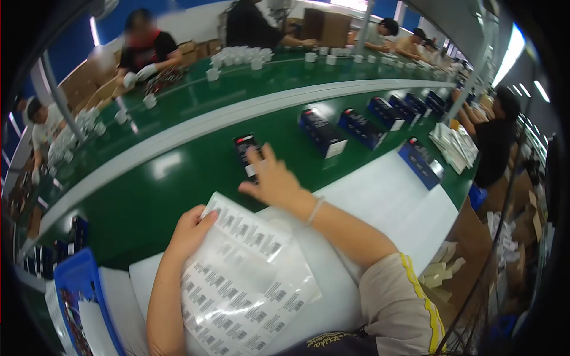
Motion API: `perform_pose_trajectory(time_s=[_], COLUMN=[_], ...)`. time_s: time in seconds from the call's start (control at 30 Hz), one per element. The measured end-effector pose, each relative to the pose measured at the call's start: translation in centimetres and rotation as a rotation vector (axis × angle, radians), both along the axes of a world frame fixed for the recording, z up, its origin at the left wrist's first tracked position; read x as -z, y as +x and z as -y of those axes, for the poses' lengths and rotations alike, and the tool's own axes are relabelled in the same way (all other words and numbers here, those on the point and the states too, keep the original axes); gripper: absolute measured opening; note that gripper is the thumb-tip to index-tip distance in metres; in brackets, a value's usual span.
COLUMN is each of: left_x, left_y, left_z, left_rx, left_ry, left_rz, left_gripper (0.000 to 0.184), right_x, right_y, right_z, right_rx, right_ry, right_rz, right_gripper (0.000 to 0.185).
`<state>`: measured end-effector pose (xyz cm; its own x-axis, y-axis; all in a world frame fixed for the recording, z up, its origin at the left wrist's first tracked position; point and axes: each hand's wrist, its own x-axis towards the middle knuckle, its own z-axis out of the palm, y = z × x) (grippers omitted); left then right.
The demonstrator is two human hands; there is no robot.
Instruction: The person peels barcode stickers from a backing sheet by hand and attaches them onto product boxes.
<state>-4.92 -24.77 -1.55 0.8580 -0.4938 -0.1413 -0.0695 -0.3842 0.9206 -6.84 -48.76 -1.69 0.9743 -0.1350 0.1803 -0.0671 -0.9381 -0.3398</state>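
Green benches (196,155) stretch past seated workers (145,50).

A green bench (151,196) bears dark blue boxes (321,132).

The left hand (193,230) grips the top corner of a sheet of barcode labels (237,285), thumb on its face — the sheet slopes down in front of the person's body. The right hand (274,181) reaches over the green table (208,172), its fingers spread at a small dark box (246,151) with a red mark near one end. Farther right, a row of dark blue boxes (323,132) lies along the table, and one more blue box (420,163) rests at the edge of a white sheet (380,202) — beside a stack of white papers (454,148). A blue bin (89,296) sits at lower left.
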Motion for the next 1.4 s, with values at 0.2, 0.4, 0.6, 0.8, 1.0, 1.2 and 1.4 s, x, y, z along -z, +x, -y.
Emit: perform_pose_trajectory(time_s=[0.2, 0.4, 0.6, 0.8, 1.0, 1.2, 1.4], left_x=[-0.8, 0.2, 0.3, 0.1, 1.2, 0.5, -0.6], left_y=[-0.7, -0.6, -0.1, -0.5, -0.3, -0.1, -0.5], left_z=[1.0, 0.7, 0.4, 0.3, 0.3, 0.3, 1.4], left_rx=[-0.036, -0.028, 0.029, -0.006, -0.032, -0.375, -0.227], left_ry=[-0.178, -0.387, -0.440, -0.420, -0.450, -0.424, -0.293], left_rz=[-0.041, -0.176, -0.211, -0.203, -0.127, -0.103, -0.225], left_gripper=[0.009, 0.004, 0.006, 0.011, 0.015, 0.020, 0.028], right_x=[1.9, -6.1, -6.4, -4.6, -7.5, -6.6, -5.8], right_y=[1.1, -10.8, -22.8, -19.4, -7.6, -3.2, -4.1], right_z=[4.8, 14.2, 24.2, 20.7, 1.5, -2.8, -1.0], right_rx=[-0.134, 0.019, 0.243, 0.406, -0.452, -0.367, -0.366], right_ry=[-0.132, -0.016, -0.095, -0.668, 0.183, 0.461, 0.384], right_rz=[0.285, 0.593, 0.326, 0.269, -0.028, -0.174, -0.130], right_gripper=[0.052, 0.041, 0.046, 0.039, 0.053, 0.045, 0.036])
